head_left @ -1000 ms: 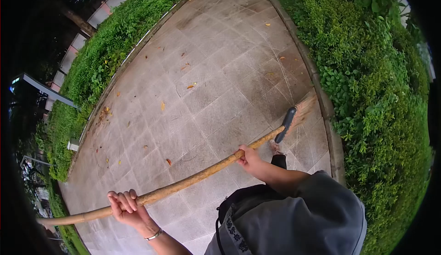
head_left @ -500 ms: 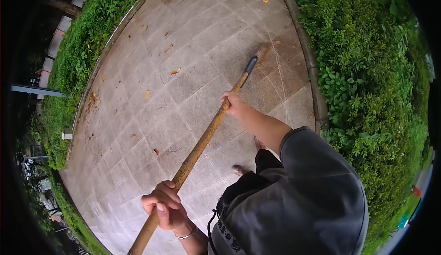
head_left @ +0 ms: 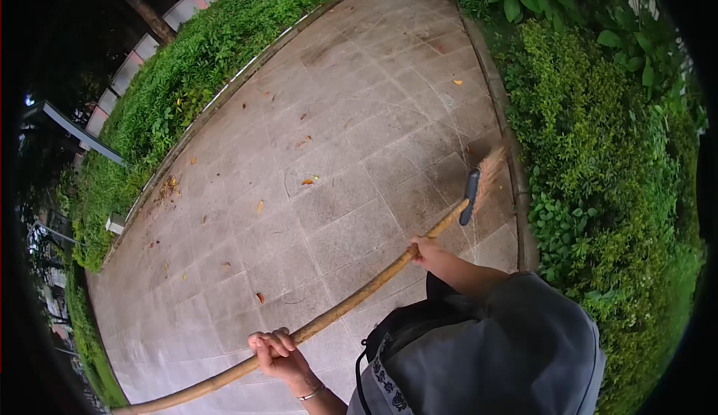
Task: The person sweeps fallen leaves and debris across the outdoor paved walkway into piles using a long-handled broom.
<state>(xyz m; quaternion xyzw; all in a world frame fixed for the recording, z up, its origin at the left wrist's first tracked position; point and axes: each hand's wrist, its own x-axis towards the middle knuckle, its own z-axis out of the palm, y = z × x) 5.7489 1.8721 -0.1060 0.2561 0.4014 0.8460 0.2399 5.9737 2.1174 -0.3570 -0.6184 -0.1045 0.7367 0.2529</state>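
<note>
From my end I'm seeing a dark grey shirt (head_left: 508, 348) sitting closest to me, just behind the broom (head_left: 351, 297). My left hand (head_left: 280, 355) is gripping the broom's handle along its rear half, fingers curling over it, and a bracelet (head_left: 313, 392) is circling that wrist. My right hand (head_left: 425, 250) is gripping farther along the same handle, closing round it near the brush head (head_left: 470, 196). The broom is slanting across the pavement (head_left: 336, 228), its bristles (head_left: 491, 174) fanning out beside the curb (head_left: 527, 239); they're blurring, so I can't tell how firmly they're pressing down. A reddish leaf (head_left: 259, 297) is lying just beyond the broom's handle, and a yellow leaf (head_left: 260, 206) is resting farther out from it. A hedge (head_left: 591, 160) is growing past the broom's bristle end, behind the curb. Well across the pavement from the broom, a green planting bed (head_left: 187, 93) is running along the far edge, with a grey post (head_left: 82, 134) leaning before it and a pale wall (head_left: 129, 71) standing behind.
</note>
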